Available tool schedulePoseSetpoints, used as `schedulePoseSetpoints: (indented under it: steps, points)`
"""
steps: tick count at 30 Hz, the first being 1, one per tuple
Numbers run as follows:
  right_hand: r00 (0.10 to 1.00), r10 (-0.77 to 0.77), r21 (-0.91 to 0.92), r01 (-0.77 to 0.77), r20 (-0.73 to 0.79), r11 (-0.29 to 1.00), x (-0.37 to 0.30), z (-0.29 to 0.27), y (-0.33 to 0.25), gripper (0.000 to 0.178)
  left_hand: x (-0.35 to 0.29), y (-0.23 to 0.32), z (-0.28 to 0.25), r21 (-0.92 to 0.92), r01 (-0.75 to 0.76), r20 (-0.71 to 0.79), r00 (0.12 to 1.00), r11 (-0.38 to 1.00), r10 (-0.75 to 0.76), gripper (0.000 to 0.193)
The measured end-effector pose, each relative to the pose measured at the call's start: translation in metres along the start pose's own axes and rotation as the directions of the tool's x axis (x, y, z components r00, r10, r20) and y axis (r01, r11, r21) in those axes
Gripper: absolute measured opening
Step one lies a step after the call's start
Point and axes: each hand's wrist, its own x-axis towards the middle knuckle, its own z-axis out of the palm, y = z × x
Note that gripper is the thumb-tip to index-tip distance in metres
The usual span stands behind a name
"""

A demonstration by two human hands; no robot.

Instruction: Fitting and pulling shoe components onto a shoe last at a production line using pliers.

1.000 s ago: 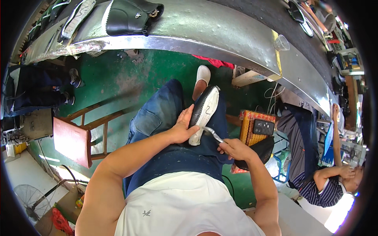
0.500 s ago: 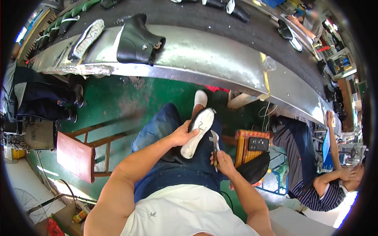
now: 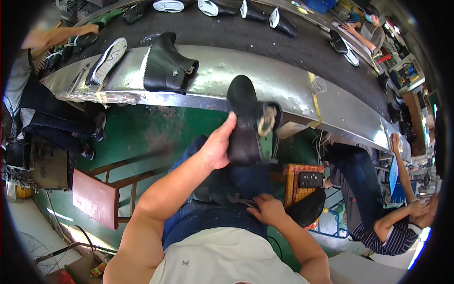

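Raised in front of me is a black ankle boot, its toe pointing away and its upper facing up. My left hand grips it from the left, thumb along its side. The boot's opening, on the right, shows pale crumpled stuffing and a green inside. Over my lap, my right hand is closed round the handle of pincers, their metal head pointing left and slightly blurred. On the metal ledge ahead lie another black boot on its side and a shoe with a white sole.
A dark conveyor belt carrying several shoes runs beyond the metal ledge. A wooden stool stands left; a woven seat with a black phone is right. Co-workers are at left, right and far right.
My left hand has raised the boot and turned it from white sole up to black upper up. My right hand has lowered the pincers toward my lap. A co-worker's arm has come in at left.
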Motion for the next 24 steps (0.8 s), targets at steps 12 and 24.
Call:
schedulePoseSetpoints:
  steps: [12,24]
  points:
    - [0.712,-0.364,-0.078,0.401,-0.600,0.913,0.070,-0.113,-0.042,0.081,0.021,0.021,-0.002,-0.271,0.049,0.227,0.974,0.961,0.014,0.080]
    - [0.905,0.328,0.894,0.364,-0.273,-0.261,0.190,-0.226,-0.020,0.046,-0.043,0.094,-0.007,0.917,-0.390,0.289,0.790,0.081,0.541,0.042]
